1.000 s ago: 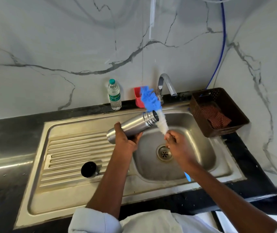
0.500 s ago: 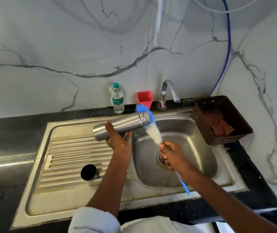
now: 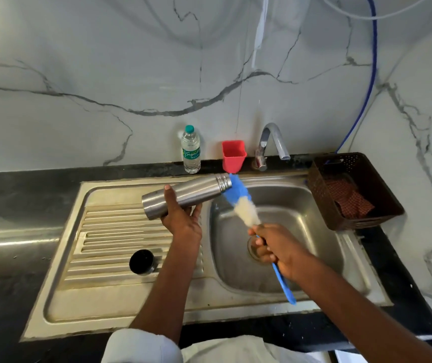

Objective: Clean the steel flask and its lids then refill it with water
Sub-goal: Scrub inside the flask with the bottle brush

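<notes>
Left hand is gripping the steel flask lying near-level, mouth aiming right; right hand is clutching the bottle brush, tip hidden inside, bristles blurred.

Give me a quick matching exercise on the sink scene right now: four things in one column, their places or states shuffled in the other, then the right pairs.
Things:
1. silver steel flask
2. blue-and-white bottle brush
3. round black lid
4. red square plastic cup

Places or states:
A. stands on the counter beside the tap
B. lies on the ribbed drainboard
C. held on its side by the left hand
D. gripped at the handle by the right hand, bristles at the flask mouth

Pairs: 1-C, 2-D, 3-B, 4-A
</notes>
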